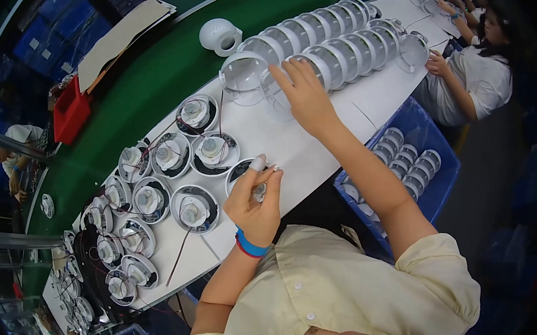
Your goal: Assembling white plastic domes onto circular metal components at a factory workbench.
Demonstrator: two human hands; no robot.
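My right hand [306, 97] reaches to the near end of a row of clear round covers with white rims. Its fingers lie over the rim of the end clear cover [273, 95], and the thumb is hidden. In front of my chest, my left hand [255, 200] is closed in a pinch, with a small white piece [275, 167] at the fingertips. A white covering wraps one of its fingers. Partly under this hand lies a round white housing [236, 172]. Beside it stand several similar open housings [195, 209] with pale round centres and thin dark red wires.
A green conveyor belt [147, 92] runs behind the white table [303, 158], carrying a white ball-shaped housing [221, 37]. At my right, a blue crate [445, 184] holds several stacked round parts. A red bin [72, 109] stands across the belt. A co-worker [471, 79] sits at the right.
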